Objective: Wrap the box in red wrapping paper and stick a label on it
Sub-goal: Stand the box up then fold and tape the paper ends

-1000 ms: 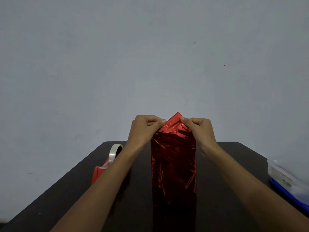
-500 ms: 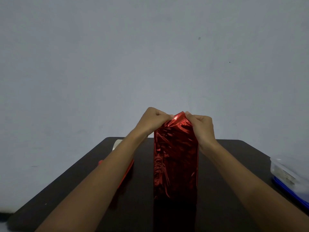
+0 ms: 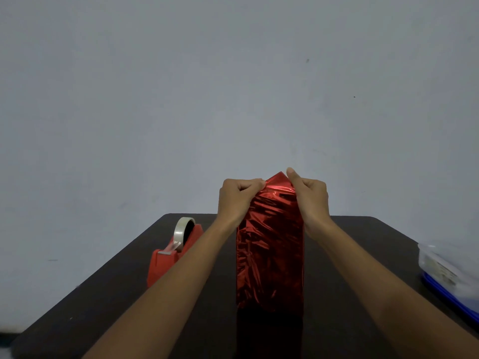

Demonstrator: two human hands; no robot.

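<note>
While left hand (image 3: 237, 196) and right hand (image 3: 309, 195) pinch the red wrapping paper (image 3: 269, 242) into a peak, we judge uneven pull could tear it or spring the fold.

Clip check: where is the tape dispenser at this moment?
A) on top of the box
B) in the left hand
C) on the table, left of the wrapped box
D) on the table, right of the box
C: the tape dispenser stands on the table left of the wrapped box, while the left hand and right hand both pinch the red paper at its top.
</note>
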